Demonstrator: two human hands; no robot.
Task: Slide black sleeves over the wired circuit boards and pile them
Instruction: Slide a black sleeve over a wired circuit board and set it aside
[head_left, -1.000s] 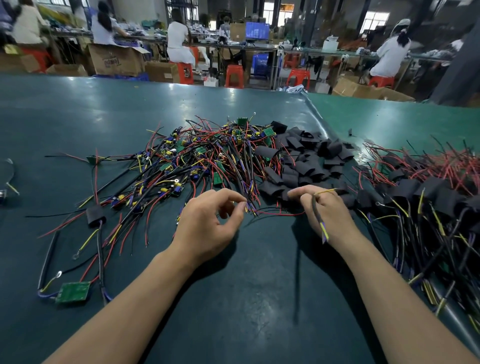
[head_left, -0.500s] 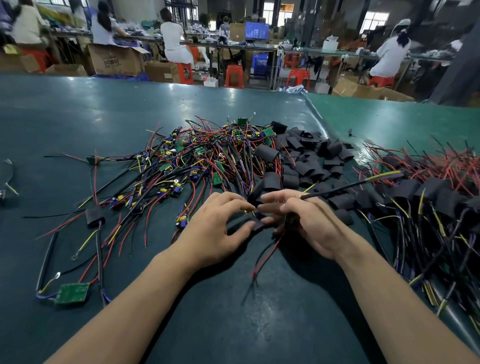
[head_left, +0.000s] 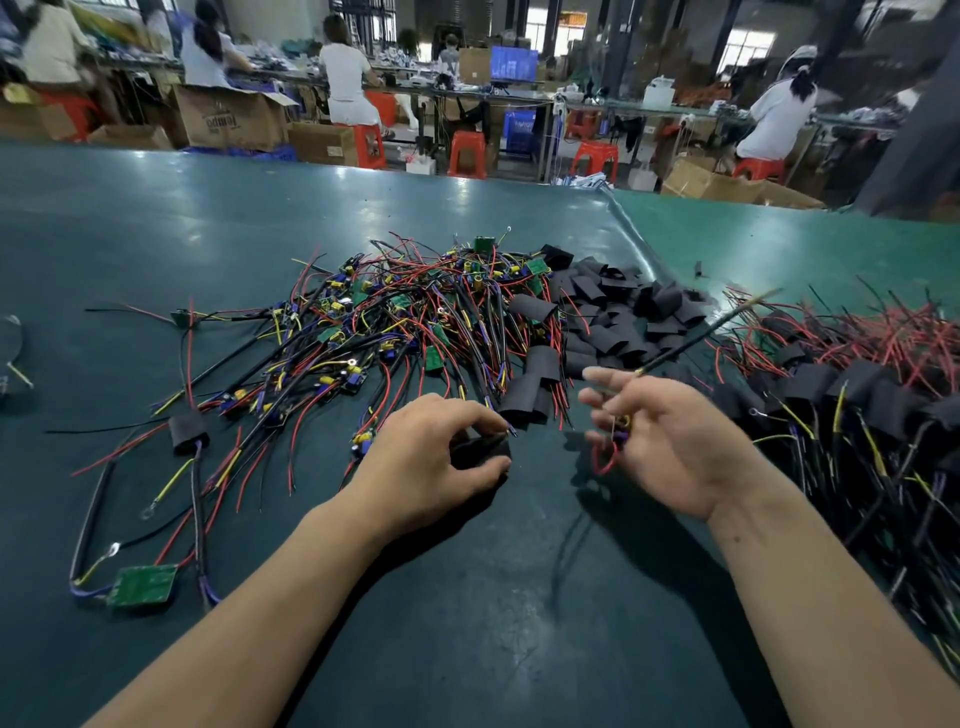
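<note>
You are working at a dark green table mat (head_left: 218, 223), with a lighter green mat (head_left: 810, 244) lying beside it on your right. Beyond the table, people in white tops (head_left: 345, 78) are sitting with their backs to you at long benches. Red plastic stools (head_left: 467, 153) are standing in the aisle, and open cardboard boxes (head_left: 228, 122) are sitting on the floor near them. A blue monitor screen (head_left: 514, 63) is glowing at the far bench.

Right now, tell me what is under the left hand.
A black sleeve shows between the left hand's curled fingers and thumb, above the green table. The hand covers most of it.
</note>
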